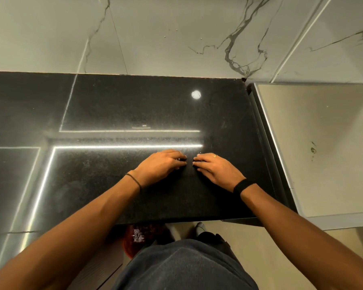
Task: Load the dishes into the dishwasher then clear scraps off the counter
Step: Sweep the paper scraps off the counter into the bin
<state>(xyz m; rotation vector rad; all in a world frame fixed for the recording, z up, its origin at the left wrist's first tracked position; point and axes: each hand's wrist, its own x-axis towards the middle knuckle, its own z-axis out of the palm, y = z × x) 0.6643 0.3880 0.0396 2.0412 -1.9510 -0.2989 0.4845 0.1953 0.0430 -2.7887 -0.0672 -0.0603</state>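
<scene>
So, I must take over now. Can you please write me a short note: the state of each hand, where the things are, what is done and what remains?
Hands: the left hand lies palm down on the black counter, fingers lightly bent, holding nothing that shows. The right hand does the same, its fingertips facing the left ones across a small gap.
Things: no dishes and no dishwasher are in view. Any scraps between the fingertips are too small to tell. A red bin with white bits in it stands on the floor below the counter edge.
Done: loading seems finished.
Left: probably gather the last crumbs into the bin.
</scene>
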